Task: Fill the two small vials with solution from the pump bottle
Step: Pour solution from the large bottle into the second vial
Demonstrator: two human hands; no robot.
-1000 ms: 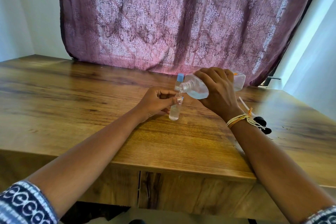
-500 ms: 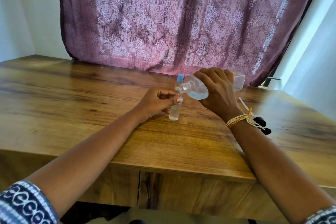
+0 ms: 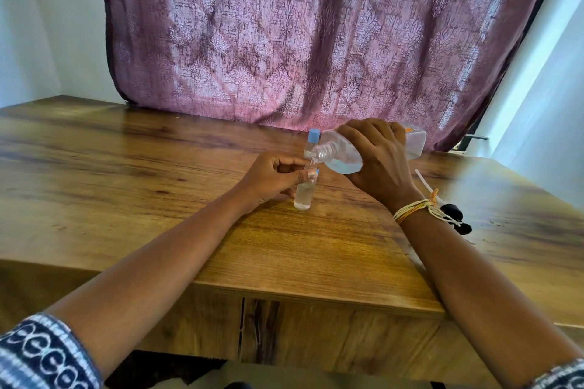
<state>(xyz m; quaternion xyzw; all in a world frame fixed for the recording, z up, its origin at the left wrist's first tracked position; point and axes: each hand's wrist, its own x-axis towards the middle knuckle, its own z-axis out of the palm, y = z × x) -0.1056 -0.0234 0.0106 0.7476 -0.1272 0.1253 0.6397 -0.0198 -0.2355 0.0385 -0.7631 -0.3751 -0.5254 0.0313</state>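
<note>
My right hand (image 3: pixel 376 161) grips the clear pump bottle (image 3: pixel 343 156), tipped on its side with its open threaded neck pointing left and down. The neck sits just above the mouth of a small clear vial (image 3: pixel 304 193) that stands upright on the wooden table (image 3: pixel 158 193). My left hand (image 3: pixel 271 175) pinches that vial near its top. Clear liquid fills most of the vial. A second vial with a light blue cap (image 3: pixel 312 142) stands just behind, partly hidden by the bottle neck.
The black pump head with its white tube (image 3: pixel 448 208) lies on the table to the right, behind my right wrist. A mauve patterned curtain (image 3: pixel 316 41) hangs along the table's far edge. The near table edge runs below my forearms.
</note>
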